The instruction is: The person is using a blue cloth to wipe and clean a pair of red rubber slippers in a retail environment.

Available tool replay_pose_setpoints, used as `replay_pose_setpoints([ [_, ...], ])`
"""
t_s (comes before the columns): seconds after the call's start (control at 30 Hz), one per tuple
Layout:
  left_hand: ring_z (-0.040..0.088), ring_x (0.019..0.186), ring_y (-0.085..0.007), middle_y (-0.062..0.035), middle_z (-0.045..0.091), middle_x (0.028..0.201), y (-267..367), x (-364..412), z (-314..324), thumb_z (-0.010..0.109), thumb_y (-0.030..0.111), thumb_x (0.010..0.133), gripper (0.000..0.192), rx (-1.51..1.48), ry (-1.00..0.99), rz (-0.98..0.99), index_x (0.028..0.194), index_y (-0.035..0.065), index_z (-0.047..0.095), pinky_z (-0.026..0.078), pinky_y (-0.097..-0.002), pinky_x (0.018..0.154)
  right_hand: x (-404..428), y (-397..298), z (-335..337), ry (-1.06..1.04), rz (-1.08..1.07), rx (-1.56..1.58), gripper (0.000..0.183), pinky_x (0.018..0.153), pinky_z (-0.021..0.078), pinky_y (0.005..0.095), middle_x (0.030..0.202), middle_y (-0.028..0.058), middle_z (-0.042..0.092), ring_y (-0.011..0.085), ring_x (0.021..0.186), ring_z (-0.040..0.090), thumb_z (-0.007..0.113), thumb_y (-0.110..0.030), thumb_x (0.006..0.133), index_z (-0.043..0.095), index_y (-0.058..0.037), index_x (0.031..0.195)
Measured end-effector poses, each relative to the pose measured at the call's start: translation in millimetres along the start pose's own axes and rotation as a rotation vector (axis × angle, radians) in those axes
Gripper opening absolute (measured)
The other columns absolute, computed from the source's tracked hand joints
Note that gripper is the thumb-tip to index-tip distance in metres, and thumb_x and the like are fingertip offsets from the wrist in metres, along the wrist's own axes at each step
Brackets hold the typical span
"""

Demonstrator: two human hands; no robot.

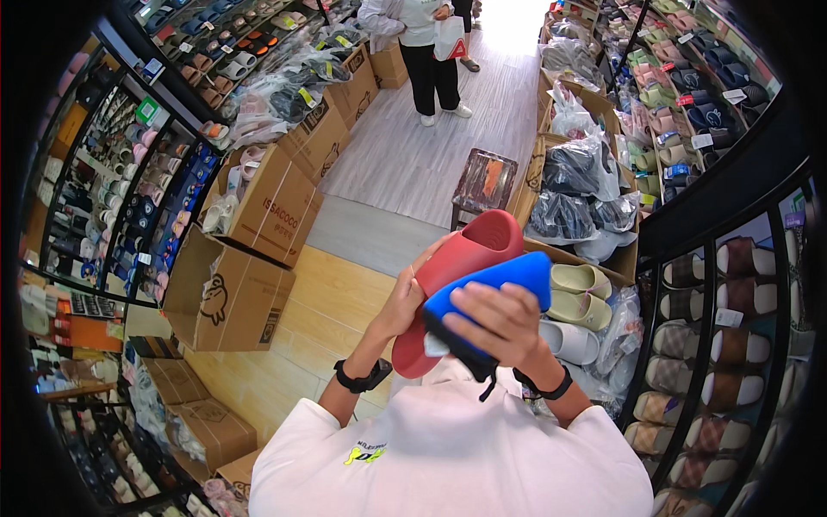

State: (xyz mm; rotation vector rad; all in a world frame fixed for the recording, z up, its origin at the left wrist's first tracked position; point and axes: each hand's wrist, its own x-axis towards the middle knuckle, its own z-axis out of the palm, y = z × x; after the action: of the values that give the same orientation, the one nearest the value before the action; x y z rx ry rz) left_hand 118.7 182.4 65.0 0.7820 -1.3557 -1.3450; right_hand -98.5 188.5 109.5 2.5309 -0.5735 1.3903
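Observation:
A red slide sandal is held up in front of my chest, sole end tilted toward me. My left hand grips its left side, thumb against the strap. Over its lower right part lies a bright blue and black soft item, perhaps a cleaning pad or pouch, with a black cord hanging from it. My right hand, slightly blurred, is spread across that item with its fingers pressed on it. A small pale piece shows between the item and the sandal; what it is I cannot tell.
Open cardboard boxes line the left. A carton of bagged footwear stands at the right, with pale green slides nearer me. A worn wooden stool stands ahead; beyond it is a person. Slipper racks flank both sides.

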Motion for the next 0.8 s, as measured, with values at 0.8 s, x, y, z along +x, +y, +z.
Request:
replay_pose_setpoints([
  [0.8,0.047,0.147,-0.0261,-0.0176,0.048,0.160,0.0,5.5,5.7,0.041,0.081,0.098,0.106,0.041,0.013,-0.048,0.163,-0.0027,0.034,0.034,-0.0402,0.124,5.7,0.5,-10.6,-0.024,0.153,0.170,0.040,0.112,0.0417,0.0413,0.129,0.0051,0.075,0.0233,0.122,0.068,0.080,-0.041,0.088,0.080,-0.0145,0.118],
])
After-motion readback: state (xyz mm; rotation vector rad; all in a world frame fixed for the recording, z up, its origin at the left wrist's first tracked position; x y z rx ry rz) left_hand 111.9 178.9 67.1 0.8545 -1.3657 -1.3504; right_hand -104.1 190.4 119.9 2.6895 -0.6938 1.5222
